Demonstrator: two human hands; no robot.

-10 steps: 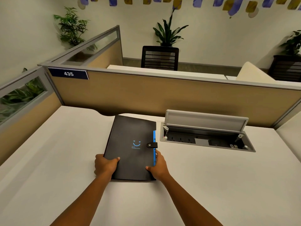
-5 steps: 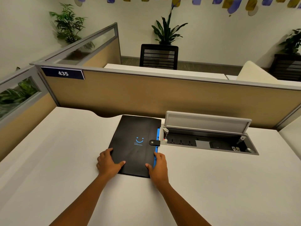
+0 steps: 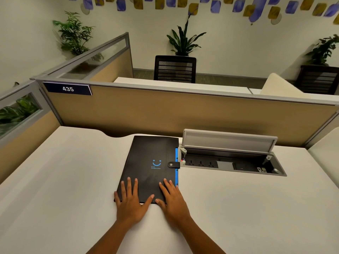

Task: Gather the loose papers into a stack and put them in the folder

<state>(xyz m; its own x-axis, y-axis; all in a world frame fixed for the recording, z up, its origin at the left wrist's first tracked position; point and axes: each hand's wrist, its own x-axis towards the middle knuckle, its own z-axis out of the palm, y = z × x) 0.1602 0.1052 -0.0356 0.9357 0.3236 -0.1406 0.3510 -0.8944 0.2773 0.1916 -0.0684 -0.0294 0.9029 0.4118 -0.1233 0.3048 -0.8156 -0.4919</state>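
Note:
A black folder (image 3: 150, 162) with a blue smile mark lies closed on the white desk (image 3: 64, 180), its snap strap (image 3: 173, 164) fastened over the blue right edge. My left hand (image 3: 131, 202) rests flat on the folder's near left corner, fingers spread. My right hand (image 3: 173, 199) lies flat on the near right part, fingers apart. Neither hand grips anything. No loose papers show anywhere on the desk.
An open power-socket box (image 3: 231, 162) with a raised grey lid sits in the desk just right of the folder. A tan partition (image 3: 183, 110) labelled 435 bounds the desk's far side. Beyond it stand a black chair (image 3: 175, 69) and plants.
The folder has slid away from me toward the partition. Both hands have let go of its near corners and now lie flat on its cover.

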